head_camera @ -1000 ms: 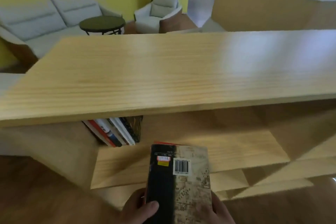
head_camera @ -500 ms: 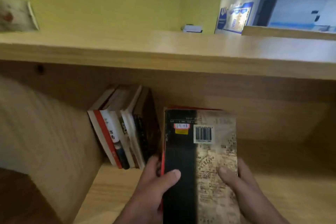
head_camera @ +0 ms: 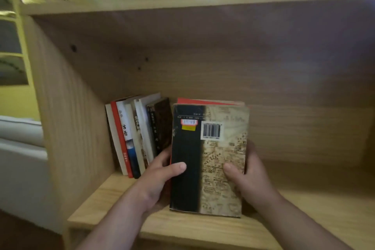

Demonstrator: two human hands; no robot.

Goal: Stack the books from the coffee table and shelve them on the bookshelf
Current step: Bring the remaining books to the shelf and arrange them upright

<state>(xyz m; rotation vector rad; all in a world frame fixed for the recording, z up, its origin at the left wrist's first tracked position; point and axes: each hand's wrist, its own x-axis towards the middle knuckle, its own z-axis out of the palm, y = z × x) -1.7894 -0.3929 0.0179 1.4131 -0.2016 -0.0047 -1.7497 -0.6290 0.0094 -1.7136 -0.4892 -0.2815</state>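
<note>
I'm gripping the stack of books (head_camera: 209, 158) with left hand (head_camera: 160, 176) and right hand (head_camera: 250, 180), inside the bookshelf (head_camera: 203, 227) beside the leaning books (head_camera: 140, 134).

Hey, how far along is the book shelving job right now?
Done: a row of books leans against the left wall of the bookshelf. In hand: the left hand and right hand grip a stack of books, map cover facing the camera, just right of that row. Left: set the stack beside the row and let go. Any other books waiting are out of view.
</note>
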